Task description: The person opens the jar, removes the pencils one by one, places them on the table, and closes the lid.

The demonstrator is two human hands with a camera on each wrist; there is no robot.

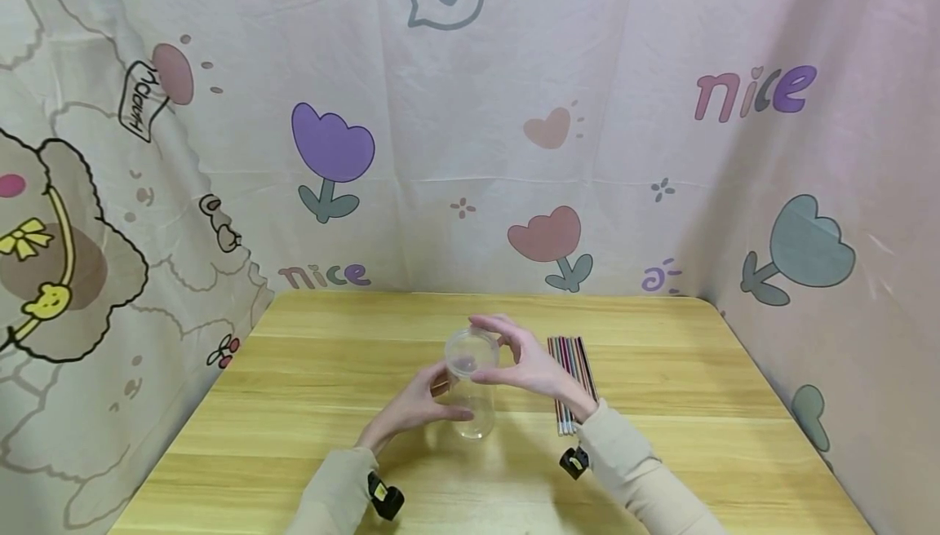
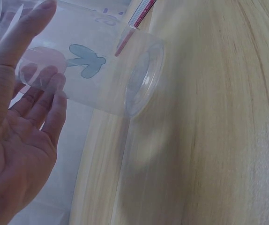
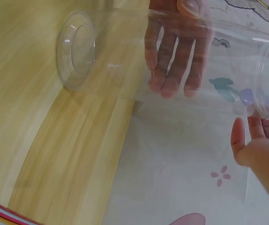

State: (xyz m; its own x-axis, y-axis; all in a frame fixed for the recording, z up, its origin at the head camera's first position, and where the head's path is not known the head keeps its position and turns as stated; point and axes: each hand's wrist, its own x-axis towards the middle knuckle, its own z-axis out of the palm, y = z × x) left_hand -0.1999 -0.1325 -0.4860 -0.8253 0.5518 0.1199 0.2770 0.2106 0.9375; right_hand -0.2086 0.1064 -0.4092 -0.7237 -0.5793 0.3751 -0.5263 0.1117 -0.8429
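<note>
A clear plastic jar, tall and cylindrical, stands upright between the two hands over the middle of the table. My left hand grips it around the side, thumb on the near face and fingers behind, seen through the wall in the right wrist view. At the top, my right hand holds the round clear lid by its edge, thumb at the near side and fingers at the far side. The jar's base shows close over the wood in the left wrist view. Nothing shows inside the jar.
Several coloured pencils lie side by side in a row right of the jar, partly behind the right wrist. The wooden table meets a printed curtain at its back and sides. Each sleeve wears a small black wrist camera.
</note>
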